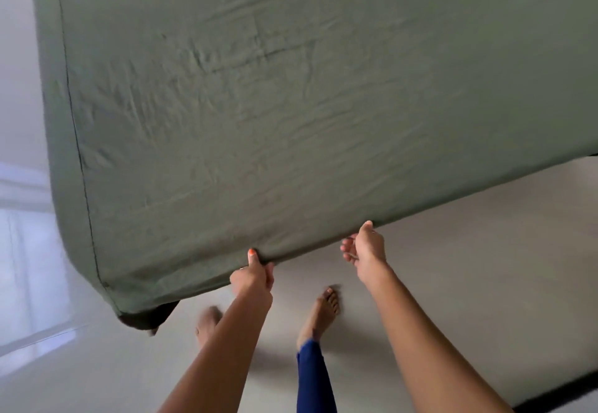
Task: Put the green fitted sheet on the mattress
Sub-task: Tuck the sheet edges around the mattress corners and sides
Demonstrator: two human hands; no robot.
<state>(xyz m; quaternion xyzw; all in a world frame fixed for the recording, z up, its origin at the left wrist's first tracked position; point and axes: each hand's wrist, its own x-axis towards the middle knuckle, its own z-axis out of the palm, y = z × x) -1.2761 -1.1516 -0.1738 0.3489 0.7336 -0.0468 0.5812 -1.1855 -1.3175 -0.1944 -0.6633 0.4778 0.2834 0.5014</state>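
Head view: green fitted sheet (pixel 291 105) is stretched over the face of the mattress (pixel 48 121), which stands tilted up on its side in front of me, a dark seam running down the left edge. My left hand (pixel 254 278) pinches the sheet's lower hem, thumb on the cloth and fingers (pixel 269 275) curled round the edge. My right hand (pixel 365 247) holds the same hem further right, thumb pressed on top, its fingers curled beneath it; whether they grip cloth I can't quite tell. Bare feet on the floor (pixel 453 267) below, one blue trouser leg (pixel 312 377) showing. At the bottom-left corner a dark patch (pixel 145 315) pokes out under the sheet.

I judge this the tucking step: most of the face is covered, still wrinkled. Next I need a firm pull of the hem down and under that edge, then the loose corner seated.
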